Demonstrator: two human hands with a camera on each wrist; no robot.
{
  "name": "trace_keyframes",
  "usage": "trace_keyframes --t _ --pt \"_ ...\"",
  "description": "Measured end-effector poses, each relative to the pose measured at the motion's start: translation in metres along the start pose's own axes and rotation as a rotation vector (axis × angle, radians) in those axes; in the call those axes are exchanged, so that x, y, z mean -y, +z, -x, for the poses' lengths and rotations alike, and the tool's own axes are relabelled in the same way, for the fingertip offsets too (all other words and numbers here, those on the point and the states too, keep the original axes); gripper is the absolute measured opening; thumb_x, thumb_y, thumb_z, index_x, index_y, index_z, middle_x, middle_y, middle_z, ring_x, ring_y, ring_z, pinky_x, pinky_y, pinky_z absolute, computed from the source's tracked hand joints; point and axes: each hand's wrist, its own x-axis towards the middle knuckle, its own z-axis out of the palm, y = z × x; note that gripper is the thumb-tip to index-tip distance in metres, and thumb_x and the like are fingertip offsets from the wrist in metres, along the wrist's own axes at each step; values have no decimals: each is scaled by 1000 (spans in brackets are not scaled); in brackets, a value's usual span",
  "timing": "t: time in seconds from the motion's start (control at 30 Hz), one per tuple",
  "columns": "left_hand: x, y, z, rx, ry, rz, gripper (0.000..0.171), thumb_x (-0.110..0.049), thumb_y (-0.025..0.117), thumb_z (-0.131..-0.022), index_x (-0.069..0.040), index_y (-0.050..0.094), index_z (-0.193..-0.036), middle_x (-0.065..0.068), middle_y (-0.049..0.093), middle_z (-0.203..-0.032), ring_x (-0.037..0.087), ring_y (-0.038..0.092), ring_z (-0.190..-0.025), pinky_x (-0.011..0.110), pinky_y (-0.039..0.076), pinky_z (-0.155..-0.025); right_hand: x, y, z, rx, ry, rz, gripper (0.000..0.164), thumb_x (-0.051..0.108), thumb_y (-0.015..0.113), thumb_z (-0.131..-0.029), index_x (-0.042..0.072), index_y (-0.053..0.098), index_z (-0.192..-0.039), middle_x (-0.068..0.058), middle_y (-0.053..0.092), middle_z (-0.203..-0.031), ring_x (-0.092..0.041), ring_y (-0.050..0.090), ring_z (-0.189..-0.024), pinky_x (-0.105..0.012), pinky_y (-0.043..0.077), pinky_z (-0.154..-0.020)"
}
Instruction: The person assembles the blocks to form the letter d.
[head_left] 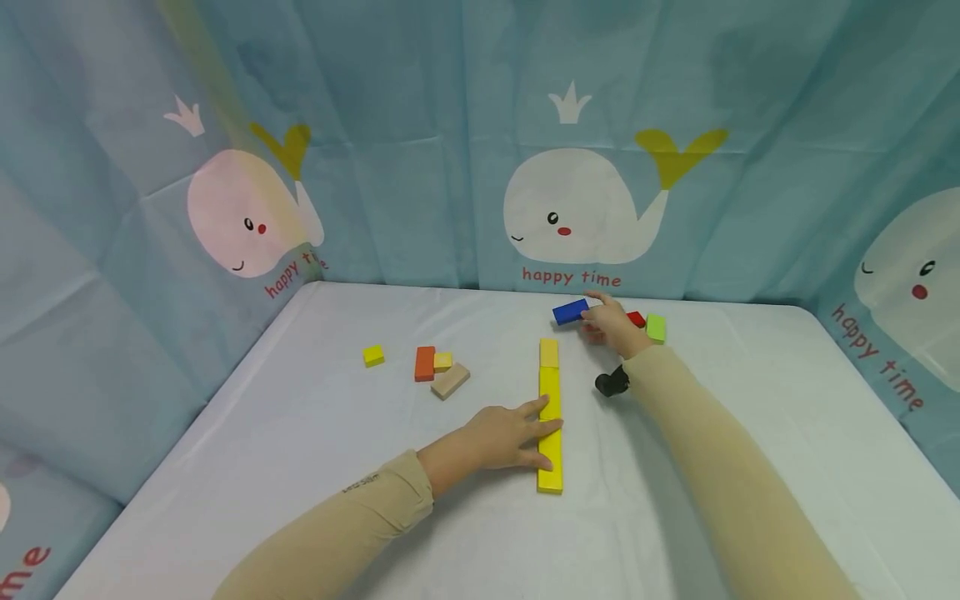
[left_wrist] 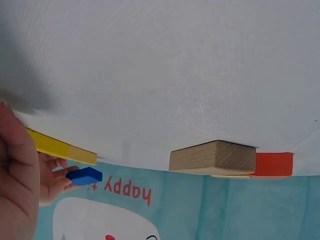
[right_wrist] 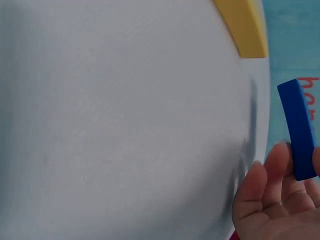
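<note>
My right hand (head_left: 617,325) pinches one end of a blue rectangular block (head_left: 570,312) near the far edge of the table. In the right wrist view the blue block (right_wrist: 298,130) stands out beyond the fingers, raised off the white cloth. A row of yellow blocks (head_left: 550,392) runs end to end away from me, its far piece paler. The left hand (head_left: 504,437) lies across the row's near part, fingers spread and touching the tops. In the left wrist view, part of that hand (left_wrist: 17,175) shows beside the yellow row (left_wrist: 60,149).
Left of the row lie a wooden block (head_left: 451,382), an orange-red block (head_left: 424,364), a pale yellow block (head_left: 443,362) and a yellow one (head_left: 373,356). Beside the right hand are a red block (head_left: 636,319), a green block (head_left: 656,328) and a black object (head_left: 611,382). A whale-print curtain (head_left: 397,167) encloses the table.
</note>
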Motion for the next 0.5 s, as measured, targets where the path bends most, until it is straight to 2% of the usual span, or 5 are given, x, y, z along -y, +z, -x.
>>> trace_keyframes --t 0.13,0.27,0.4,0.5 --pt "0 1 0 8 -2 4 68 -67 48 -89 -40 35 -150 -1 23 -160 13 65 -98 22 44 -65 1 6 -4 -35 8 90 50 8 40 -103 8 28 -152 -18 49 -122 -21 52 -85 -28 49 -73" --pt "-1 1 -1 16 -8 8 68 -67 48 -89 -40 34 -150 -2 22 -160 13 64 -100 22 44 -66 -2 10 -12 -33 1 236 46 9 39 -103 14 41 -149 -16 52 -113 -21 51 -80 -26 47 -69" --pt "-1 1 -1 14 -8 3 69 -67 48 -89 -39 34 -150 -1 22 -160 14 65 -98 23 45 -67 -7 14 -19 -9 -35 383 50 17 48 -103 23 37 -151 -15 49 -118 -20 49 -76 -24 43 -68" --pt "0 1 0 13 -6 6 68 -66 48 -90 -39 34 -150 -1 22 -160 15 65 -99 24 46 -70 -7 16 -13 -10 -50 449 59 23 56 -100 20 32 -154 -19 44 -133 -24 50 -82 -30 45 -76"
